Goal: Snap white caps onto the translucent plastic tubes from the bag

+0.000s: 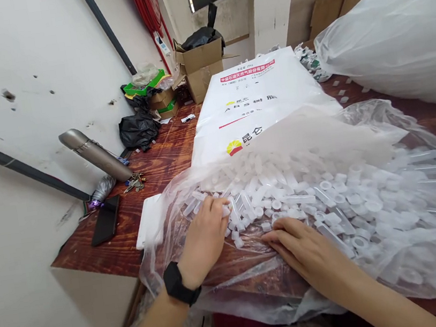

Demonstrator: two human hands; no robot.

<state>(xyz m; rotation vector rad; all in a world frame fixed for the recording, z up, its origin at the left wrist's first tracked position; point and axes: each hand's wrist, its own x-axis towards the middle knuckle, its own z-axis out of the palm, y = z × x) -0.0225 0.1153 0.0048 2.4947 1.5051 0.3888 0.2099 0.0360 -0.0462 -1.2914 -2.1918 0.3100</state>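
Translucent plastic tubes [235, 215] and ring-like caps [355, 199]: one loose heap, in a spread clear plastic bag [254, 277] on the wooden counter [172, 144]. Left hand [205, 233]: fingers curled narrow at the tubes; whether gripping one, I cannot tell. Right hand [305, 246]: fingers together, low at the heap's near fringe; hold unclear. Handling, as I judge: light fingertips, thin fringe first, bag's slack kept flat. Edges: counter's lip under the bag; smartphone [106, 220] leftward; white sack [264, 89] behind. Room: bag-covered strip between the hands.

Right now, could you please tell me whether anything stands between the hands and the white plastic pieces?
Nothing visible blocks the left hand, which is at the white plastic pieces, or the right hand, close to their near edge. Farther right, though, clear plastic seems to cover some pieces.
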